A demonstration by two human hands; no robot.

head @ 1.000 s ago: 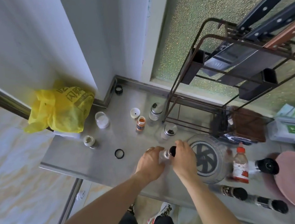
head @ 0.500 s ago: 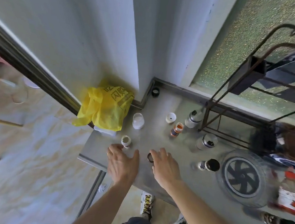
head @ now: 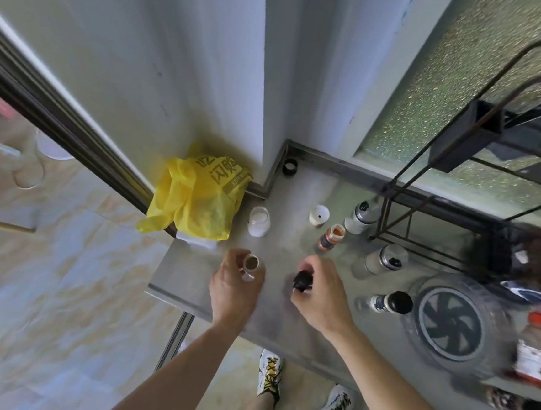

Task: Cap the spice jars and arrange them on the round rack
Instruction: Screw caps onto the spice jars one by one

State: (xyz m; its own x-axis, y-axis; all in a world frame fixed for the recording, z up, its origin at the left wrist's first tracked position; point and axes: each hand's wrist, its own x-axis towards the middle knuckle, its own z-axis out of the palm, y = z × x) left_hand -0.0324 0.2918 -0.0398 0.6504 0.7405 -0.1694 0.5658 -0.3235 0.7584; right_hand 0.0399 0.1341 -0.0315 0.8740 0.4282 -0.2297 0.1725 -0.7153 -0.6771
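My left hand [head: 234,291] grips a small open jar of brown spice [head: 251,264] near the counter's left front corner. My right hand [head: 318,294] pinches a black cap [head: 302,280] just to the right of it, above the steel counter [head: 197,273]. A capped black-lidded jar [head: 388,302] stands beside the clear round rack [head: 453,324]. Uncapped on the counter are an orange-spice jar [head: 331,237], a white jar [head: 259,221] and two grey-topped jars [head: 361,212] [head: 385,260]. A white cap [head: 319,215] and a black ring cap [head: 290,166] lie further back.
A yellow plastic bag [head: 197,198] sits at the counter's left back corner against the wall. A dark wire shelf [head: 481,177] stands at the back right. A red-capped bottle [head: 536,350] and a dark bottle [head: 519,409] lie right of the rack.
My left hand has taken hold of the small open jar and my right hand has picked up the black cap. The view has swung a little further left.
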